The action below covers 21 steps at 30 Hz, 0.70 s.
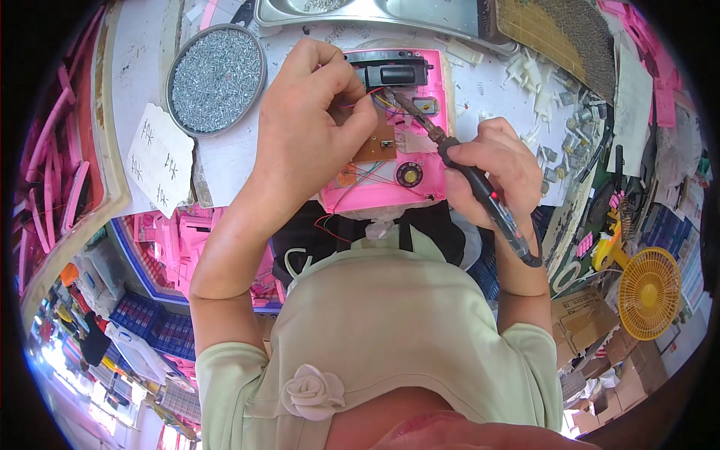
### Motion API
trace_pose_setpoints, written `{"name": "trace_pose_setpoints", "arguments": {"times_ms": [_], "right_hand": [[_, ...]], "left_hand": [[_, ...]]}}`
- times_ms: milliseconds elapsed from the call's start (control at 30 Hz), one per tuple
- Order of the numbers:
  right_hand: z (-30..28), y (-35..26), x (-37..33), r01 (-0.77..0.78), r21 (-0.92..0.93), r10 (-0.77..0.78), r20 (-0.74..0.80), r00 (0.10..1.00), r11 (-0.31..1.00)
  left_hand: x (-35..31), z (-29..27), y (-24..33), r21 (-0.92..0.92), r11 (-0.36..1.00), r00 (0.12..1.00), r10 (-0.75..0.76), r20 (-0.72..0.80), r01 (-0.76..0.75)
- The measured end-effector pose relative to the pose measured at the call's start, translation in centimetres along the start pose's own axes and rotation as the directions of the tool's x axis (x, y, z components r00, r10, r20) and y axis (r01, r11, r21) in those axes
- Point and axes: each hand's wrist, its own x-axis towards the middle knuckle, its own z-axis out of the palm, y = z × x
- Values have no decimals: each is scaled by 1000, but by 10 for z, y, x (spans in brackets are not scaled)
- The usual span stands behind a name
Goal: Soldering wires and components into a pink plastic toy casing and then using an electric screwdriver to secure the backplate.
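A pink plastic housing [431, 187] lies in front of me with its inside facing up. In it sit a brown circuit board [381, 144], a small round speaker [409, 174], a long black plastic part [397, 75] and several thin coloured wires. My right hand [504, 161] grips a soldering iron [480, 184] with a small red light on its handle. The iron's tip points up and left, close to the wires below the black part. Over the housing's left side, my left hand [311, 112] is pinched on a thin red wire [375, 91]; its fingers partly hide the board.
To the left stands a round metal dish [172, 86] full of small screws, beside a marked sheet of paper [160, 161]. A metal tray [450, 28] spans the back. White plastic parts [529, 79] and small metal pieces lie at right. Lower right is a yellow fan [650, 292].
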Motion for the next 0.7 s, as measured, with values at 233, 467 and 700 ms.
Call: {"name": "trace_pose_setpoints", "arguments": {"times_ms": [233, 467, 700], "right_hand": [[-4, 2, 2, 51, -34, -50, 30, 998, 998], [-8, 2, -3, 11, -15, -11, 13, 1000, 1000], [-11, 2, -1, -35, -23, 37, 61, 997, 999]], "left_hand": [[0, 1, 0, -5, 1000, 1000, 5, -7, -5], [2, 0, 0, 52, 998, 1000, 26, -3, -26], [1, 1, 1, 36, 999, 1000, 7, 0, -7]]}}
